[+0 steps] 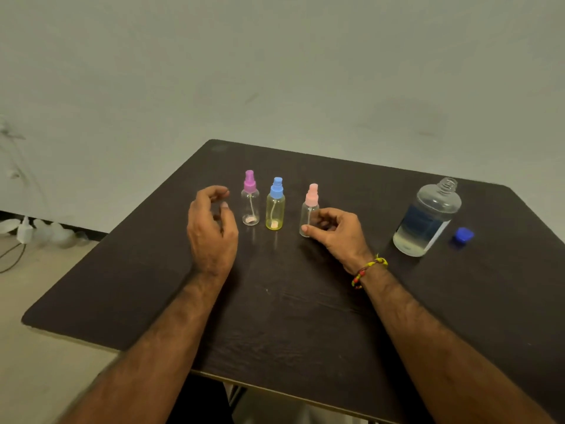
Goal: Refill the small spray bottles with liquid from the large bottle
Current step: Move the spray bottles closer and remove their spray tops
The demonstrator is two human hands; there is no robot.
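Three small spray bottles stand in a row on the dark table (pixel 275 316): a clear one with a purple top (pixel 250 198), a yellow one with a blue top (pixel 275 205), and a clear one with a pink top (pixel 309 208). My right hand (pixel 334 232) has its fingers wrapped around the base of the pink-topped bottle. Just left of the purple-topped bottle hovers my left hand (pixel 211 228), fingers curled and apart, holding nothing. The large clear bottle (pixel 426 218) stands uncapped at the right, partly filled with liquid. Its blue cap (pixel 462 235) lies beside it.
The table's left edge drops to a pale floor where a white plug adapter and cables (pixel 23 231) lie by the wall. A plain wall rises behind the table. A bracelet sits on my right wrist.
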